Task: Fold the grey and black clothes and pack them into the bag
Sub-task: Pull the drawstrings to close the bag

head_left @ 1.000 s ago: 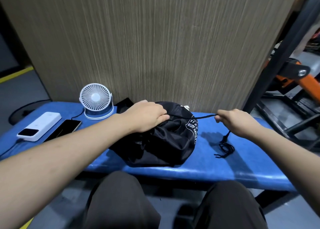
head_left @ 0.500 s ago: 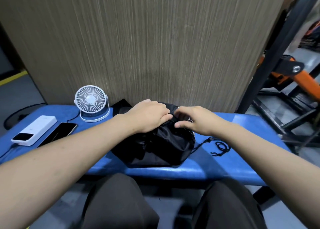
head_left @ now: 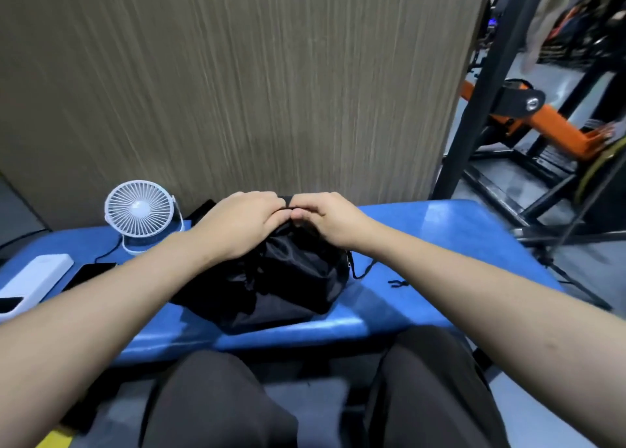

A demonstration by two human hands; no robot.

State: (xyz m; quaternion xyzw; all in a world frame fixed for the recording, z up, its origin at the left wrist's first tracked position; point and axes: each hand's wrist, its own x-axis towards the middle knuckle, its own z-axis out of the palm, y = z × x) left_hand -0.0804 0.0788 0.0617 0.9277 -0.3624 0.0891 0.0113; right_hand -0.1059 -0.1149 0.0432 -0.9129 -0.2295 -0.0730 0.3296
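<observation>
A black drawstring bag (head_left: pixel 288 278) lies bulging on the blue padded bench (head_left: pixel 440 230), its gathered mouth turned away from me. My left hand (head_left: pixel 244 220) grips the bunched top of the bag from the left. My right hand (head_left: pixel 325 217) pinches the same gathered top from the right, its thumb touching my left fingers. The black drawstring (head_left: pixel 364 271) hangs slack off the bag's right side, its loose end lying on the bench. The grey and black clothes are hidden.
A white desk fan (head_left: pixel 140 210) stands at the back left with its cable. A white power bank (head_left: pixel 32 283) and a black phone (head_left: pixel 89 273) lie at the far left. A wood-grain panel rises behind the bench. Black and orange gym frames (head_left: pixel 528 115) stand at the right.
My right hand let the drawstring go slack and came left from the bench's right side to the bag's top, where it now meets my left hand. The cord dropped onto the bench.
</observation>
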